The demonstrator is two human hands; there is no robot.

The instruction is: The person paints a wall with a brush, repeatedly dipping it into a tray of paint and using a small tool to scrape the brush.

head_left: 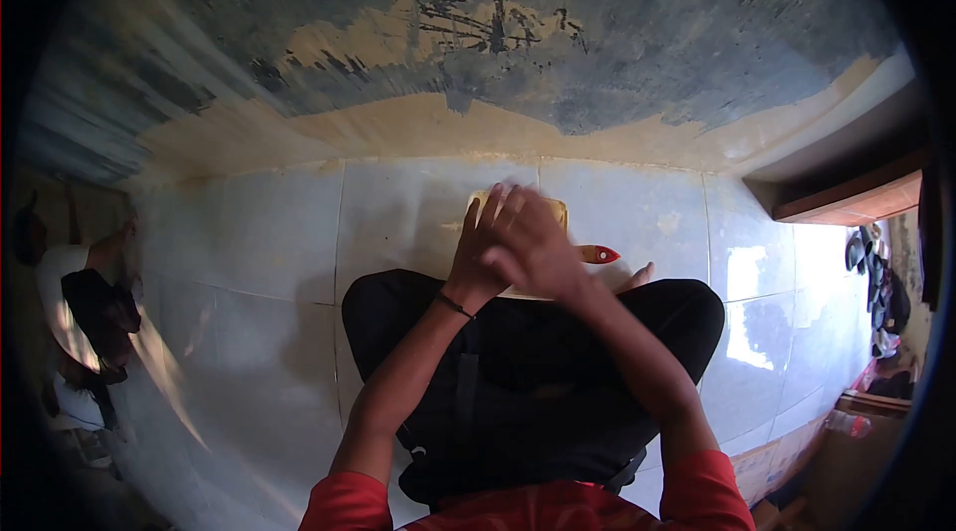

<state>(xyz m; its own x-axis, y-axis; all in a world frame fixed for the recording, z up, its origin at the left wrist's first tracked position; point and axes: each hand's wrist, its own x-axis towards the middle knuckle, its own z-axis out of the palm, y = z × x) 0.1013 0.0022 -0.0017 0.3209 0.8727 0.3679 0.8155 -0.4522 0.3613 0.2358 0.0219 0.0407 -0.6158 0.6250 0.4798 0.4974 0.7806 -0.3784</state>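
My left hand (474, 257) and my right hand (536, 240) are together in front of my folded legs, the right crossing partly over the left. The left fingers are stretched out. My right hand is smeared by motion, but its fingers look extended and its thumb stands apart. I see nothing held in either hand. Below them lies a yellowish, flat tray or board (561, 210), mostly hidden. Beside my right hand, a red handle (600, 254) with a hole at its tip points right; the rest of that tool is hidden.
I sit on a pale tiled floor (249, 232) facing a wall (498, 123) with patchy grey and beige paint. Another person (85, 292) is at the far left. A wooden ledge (851, 195) juts out at right, near footwear (869, 267) and a plastic bottle (848, 424).
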